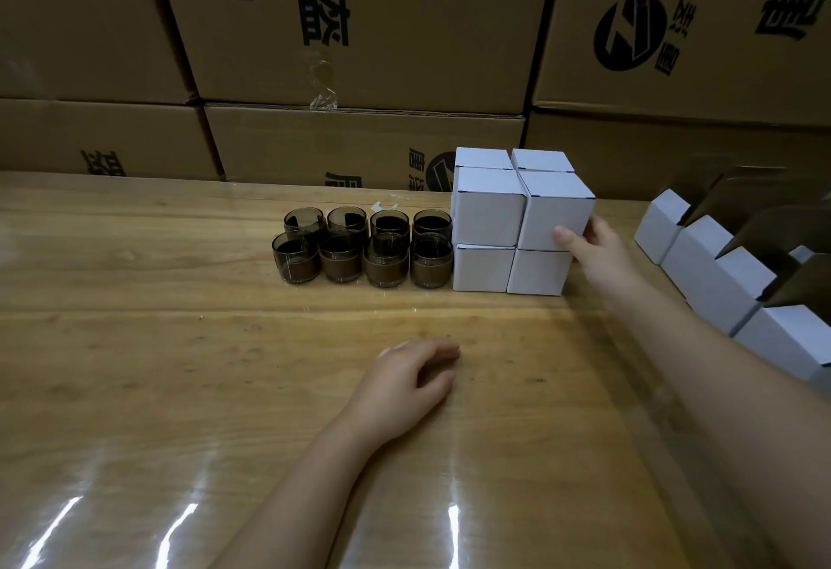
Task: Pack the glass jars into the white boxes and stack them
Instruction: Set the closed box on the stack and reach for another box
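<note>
Against a wall of printed brown cartons [359, 28] at 12 o'clock, a person packs glassware at a glossy wooden desk [180, 388]. Along the desk's right edge, at 3 o'clock, runs a row of open white boxes [715, 280] with their brown inner flaps raised. At 1 o'clock stands the stack of closed white boxes [490, 217], two tiers high with four boxes in the top tier. Just beside its left face, toward 12 o'clock, eight glass jars [359, 249] with brown bands sit unpacked in two rows of four.

The right hand [598, 249] grips the upper box [557, 213] at the stack's near right corner. Its thumb presses the front face and its fingers wrap round the right side. That box sits slightly skewed against its neighbour. The left hand [413, 379] rests palm-down on the desk at 6 o'clock, fingers loosely curled, holding nothing.

The step in hand appears to be seating a closed box on the top tier; its contents cannot be seen. The next move likely calls for squaring that box and letting go. An open box would then come from 3 o'clock and a jar from the near row, lifted straight up, since the jars stand tightly together.
</note>
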{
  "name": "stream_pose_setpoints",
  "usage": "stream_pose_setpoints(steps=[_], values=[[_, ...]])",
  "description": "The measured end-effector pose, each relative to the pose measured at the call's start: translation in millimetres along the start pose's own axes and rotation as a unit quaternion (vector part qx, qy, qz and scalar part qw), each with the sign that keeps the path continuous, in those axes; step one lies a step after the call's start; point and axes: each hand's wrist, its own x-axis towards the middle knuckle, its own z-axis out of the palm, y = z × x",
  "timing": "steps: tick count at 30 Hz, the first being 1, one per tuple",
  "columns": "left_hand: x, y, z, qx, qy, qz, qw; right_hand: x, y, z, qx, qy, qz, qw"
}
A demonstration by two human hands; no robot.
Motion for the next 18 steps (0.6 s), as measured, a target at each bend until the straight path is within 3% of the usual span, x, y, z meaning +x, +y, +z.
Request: stream_pose_setpoints(steps=[12,16,18], values=[[0.1,-3.6,1.4,-0.001,-0.002,0.003,1.000,-46.0,29.4,6.9,-0.061,-0.046,0.058,0.995],[-0.7,-5.1,2.8,0.006,-0.009,-0.003,1.000,-85.7,38.1,12.8,-0.188,-0.050,0.006,0.981],[-1.8,-4.7,3.4,0.021,-0.009,-0.001,1.000,-105.5,42.4,16.4,-0.307,-0.096,-0.061,0.945]])
